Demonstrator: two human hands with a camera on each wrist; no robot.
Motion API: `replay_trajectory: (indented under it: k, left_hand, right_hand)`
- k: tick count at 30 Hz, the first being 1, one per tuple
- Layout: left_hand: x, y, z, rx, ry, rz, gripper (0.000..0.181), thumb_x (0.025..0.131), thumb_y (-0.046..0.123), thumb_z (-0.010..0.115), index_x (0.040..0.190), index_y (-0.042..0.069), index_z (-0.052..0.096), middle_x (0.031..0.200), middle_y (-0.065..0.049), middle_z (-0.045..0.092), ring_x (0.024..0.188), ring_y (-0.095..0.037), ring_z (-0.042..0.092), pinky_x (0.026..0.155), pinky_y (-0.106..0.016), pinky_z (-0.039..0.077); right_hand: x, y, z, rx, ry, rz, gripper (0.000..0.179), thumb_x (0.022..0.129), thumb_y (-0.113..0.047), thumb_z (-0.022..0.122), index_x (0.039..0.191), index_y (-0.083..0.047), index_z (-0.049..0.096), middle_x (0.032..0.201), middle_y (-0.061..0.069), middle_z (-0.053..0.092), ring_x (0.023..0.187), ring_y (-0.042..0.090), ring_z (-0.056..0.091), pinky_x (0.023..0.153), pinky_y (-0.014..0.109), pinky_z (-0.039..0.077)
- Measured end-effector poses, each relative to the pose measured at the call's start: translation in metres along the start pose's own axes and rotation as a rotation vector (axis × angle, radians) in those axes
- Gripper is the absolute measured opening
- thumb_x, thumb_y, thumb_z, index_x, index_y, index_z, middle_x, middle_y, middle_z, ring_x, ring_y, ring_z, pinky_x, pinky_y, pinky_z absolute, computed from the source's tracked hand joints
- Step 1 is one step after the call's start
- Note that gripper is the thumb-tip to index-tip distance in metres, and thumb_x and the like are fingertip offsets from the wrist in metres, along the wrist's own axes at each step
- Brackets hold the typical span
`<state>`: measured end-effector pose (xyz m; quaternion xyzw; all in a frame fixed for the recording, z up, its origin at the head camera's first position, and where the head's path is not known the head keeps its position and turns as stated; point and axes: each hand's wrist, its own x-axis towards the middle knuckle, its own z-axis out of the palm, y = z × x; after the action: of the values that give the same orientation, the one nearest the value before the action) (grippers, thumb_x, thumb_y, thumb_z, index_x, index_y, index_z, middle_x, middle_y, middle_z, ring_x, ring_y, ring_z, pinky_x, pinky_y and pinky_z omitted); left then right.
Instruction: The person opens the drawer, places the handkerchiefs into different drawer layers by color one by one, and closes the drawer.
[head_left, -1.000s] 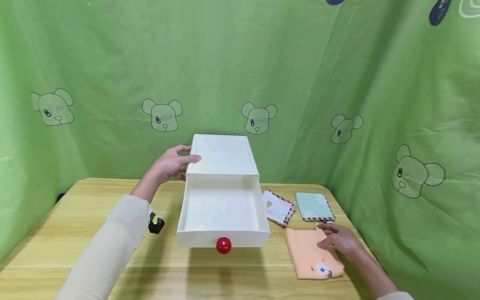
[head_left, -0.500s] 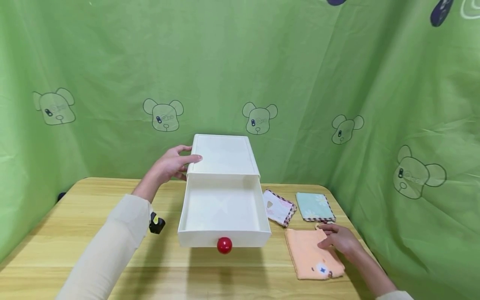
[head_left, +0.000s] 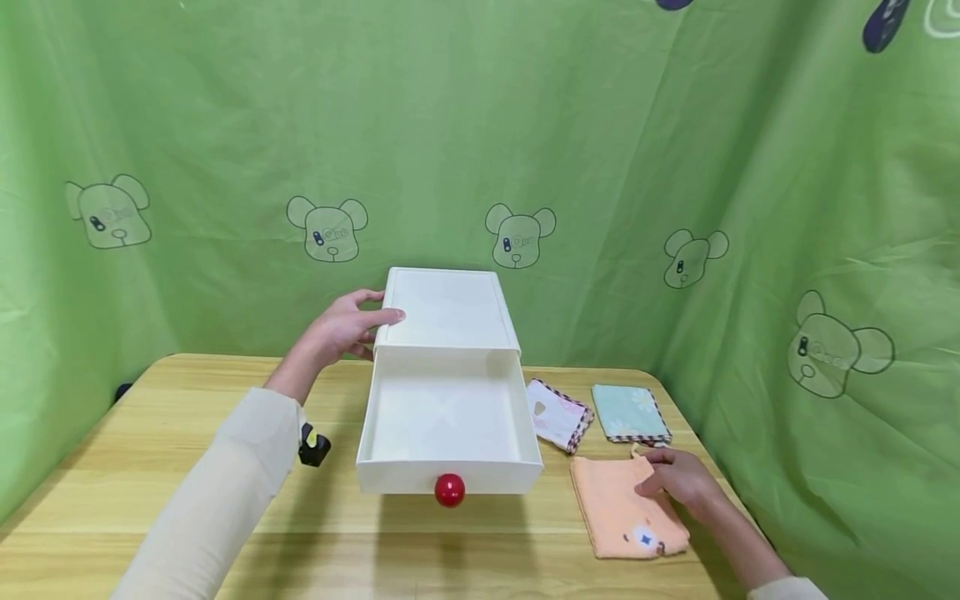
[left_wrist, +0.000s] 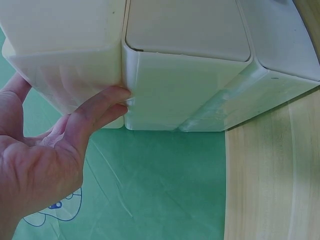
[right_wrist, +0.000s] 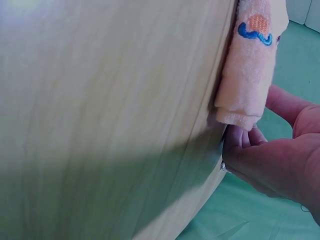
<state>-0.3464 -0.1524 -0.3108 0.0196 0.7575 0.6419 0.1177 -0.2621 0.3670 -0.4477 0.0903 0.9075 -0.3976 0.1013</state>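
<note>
A white drawer cabinet (head_left: 450,308) stands at the back centre, its top drawer (head_left: 450,487) pulled out with a red round knob (head_left: 449,490) on the front. Inside, the drawer is bare. My left hand (head_left: 341,327) rests against the cabinet's left side, thumb over the top edge; in the left wrist view its spread fingertips touch the side wall. On the right, my right hand (head_left: 682,482) grips the right edge of a folded orange towel (head_left: 618,508) lying on the table, thumb on top and fingers beneath. The right wrist view shows the towel's folded end beside those fingers.
Behind the orange towel lie a folded white cloth (head_left: 557,415) and a folded mint cloth (head_left: 630,414), both with checked borders. A small black and yellow object (head_left: 313,448) sits left of the drawer. Green curtain (head_left: 450,125) encloses the wooden table (head_left: 315,542).
</note>
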Motion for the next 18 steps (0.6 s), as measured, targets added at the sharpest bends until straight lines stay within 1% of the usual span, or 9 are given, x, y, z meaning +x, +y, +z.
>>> replay_trajectory:
  k: [5,9,11,13,15,18]
  left_hand:
    - [-0.0016,0.0011,0.0000,0.009,-0.004,-0.001,0.092,0.078,0.034,0.078,0.150,0.017,0.024,0.116,-0.018,0.058,0.080,-0.027,0.066,0.075,-0.043,0.059]
    - [-0.0015,0.0012,0.0001,0.006,-0.003,-0.001,0.091,0.079,0.033,0.077,0.150,0.017,0.024,0.116,-0.018,0.059,0.080,-0.027,0.066,0.076,-0.044,0.058]
    - [-0.0011,0.0010,0.0000,0.002,-0.004,-0.001,0.090,0.079,0.033,0.077,0.150,0.017,0.024,0.116,-0.018,0.059,0.080,-0.027,0.066,0.076,-0.044,0.058]
    - [-0.0003,0.0007,0.0002,-0.003,-0.004,-0.001,0.090,0.079,0.032,0.077,0.150,0.017,0.025,0.116,-0.017,0.059,0.081,-0.028,0.067,0.076,-0.044,0.058]
    - [0.0005,0.0002,0.0002,-0.001,-0.006,0.002,0.090,0.079,0.032,0.077,0.150,0.017,0.025,0.116,-0.017,0.059,0.082,-0.028,0.067,0.076,-0.044,0.058]
    - [0.0009,0.0000,0.0001,0.002,-0.003,0.004,0.090,0.079,0.033,0.077,0.150,0.017,0.025,0.116,-0.017,0.060,0.081,-0.028,0.067,0.076,-0.044,0.058]
  right_hand:
    - [0.0002,-0.0020,0.0003,-0.013,0.002,-0.009,0.073,0.071,-0.008,0.077,0.132,0.014,0.043,0.132,0.035,0.044,0.115,0.051,0.046,0.089,0.049,0.051]
    - [0.0008,-0.0031,0.0002,-0.020,0.005,-0.008,0.075,0.070,-0.008,0.077,0.132,0.015,0.042,0.134,0.036,0.041,0.119,0.052,0.042,0.092,0.050,0.049]
    - [0.0011,-0.0033,0.0002,-0.029,0.013,-0.007,0.073,0.069,-0.008,0.078,0.130,0.015,0.044,0.133,0.036,0.042,0.117,0.051,0.044,0.091,0.048,0.050]
    - [0.0007,-0.0039,-0.0001,-0.042,0.023,-0.008,0.070,0.068,-0.008,0.078,0.126,0.015,0.047,0.129,0.036,0.046,0.112,0.048,0.049,0.088,0.046,0.052]
    - [0.0002,-0.0037,-0.0001,-0.056,0.036,-0.014,0.066,0.067,-0.008,0.078,0.122,0.016,0.050,0.121,0.035,0.052,0.103,0.042,0.055,0.082,0.043,0.054]
    - [-0.0006,-0.0041,0.0003,-0.069,0.047,-0.016,0.061,0.066,-0.007,0.078,0.118,0.016,0.054,0.110,0.030,0.060,0.091,0.033,0.060,0.075,0.040,0.056]
